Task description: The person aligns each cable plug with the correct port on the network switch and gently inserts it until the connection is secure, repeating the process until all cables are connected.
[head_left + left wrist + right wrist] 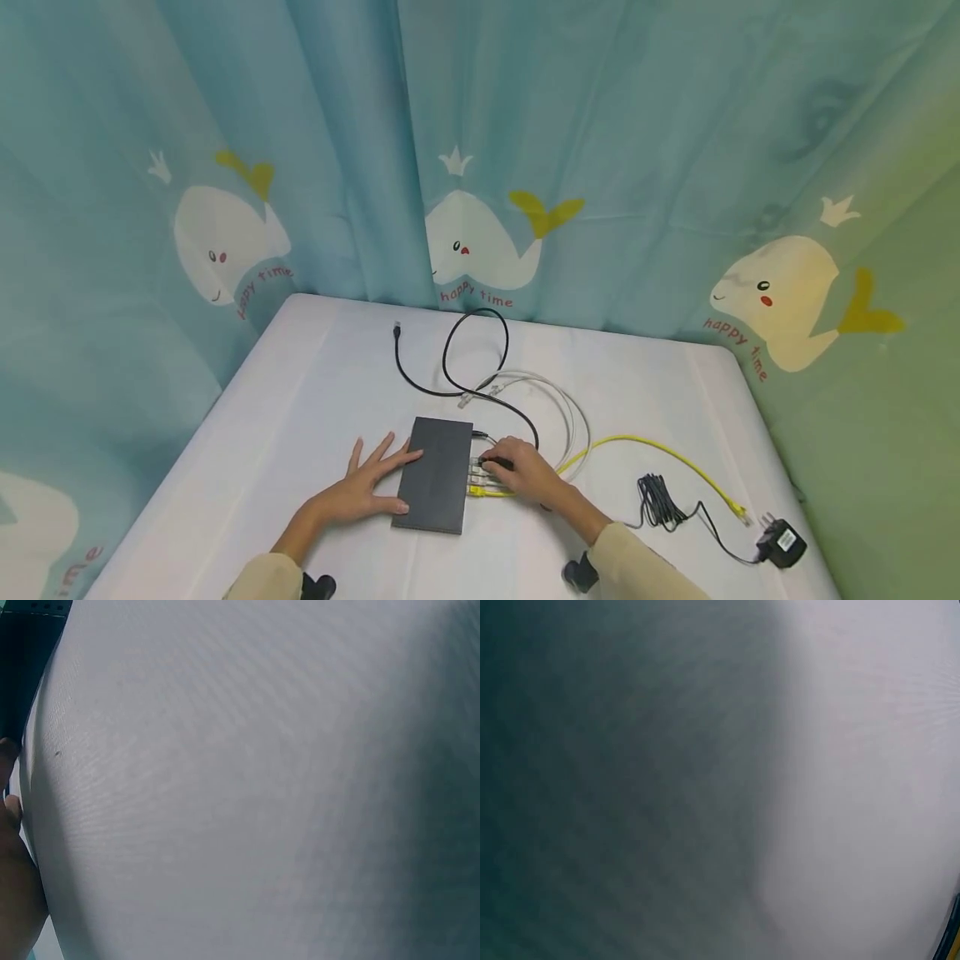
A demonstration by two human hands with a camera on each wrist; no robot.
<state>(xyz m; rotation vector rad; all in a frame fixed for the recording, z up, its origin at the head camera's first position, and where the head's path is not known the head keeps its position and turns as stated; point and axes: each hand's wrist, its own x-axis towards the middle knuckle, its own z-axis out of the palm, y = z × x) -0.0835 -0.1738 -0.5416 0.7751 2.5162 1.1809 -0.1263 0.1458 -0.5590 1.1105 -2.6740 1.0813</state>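
Note:
A flat black network switch (435,475) lies on the white table, its row of ports along the right side. My left hand (365,492) rests at its left edge, fingers spread, with the index fingertip and thumb on the casing. At the ports, my right hand (528,473) pinches the plug end of the black network cable (517,410); the fingers partly hide the plug. Below it, a yellow network cable (660,446) and white network cables (587,425) run to the ports. In the left wrist view, the switch's dark edge (30,660) shows beside the left hand (19,892).
The black cable's loose plug (397,331) lies toward the back of the table. At the right are a bundled power cord (656,502) and a black power adapter (782,543). A whale-print curtain (480,150) hangs behind the table (330,367).

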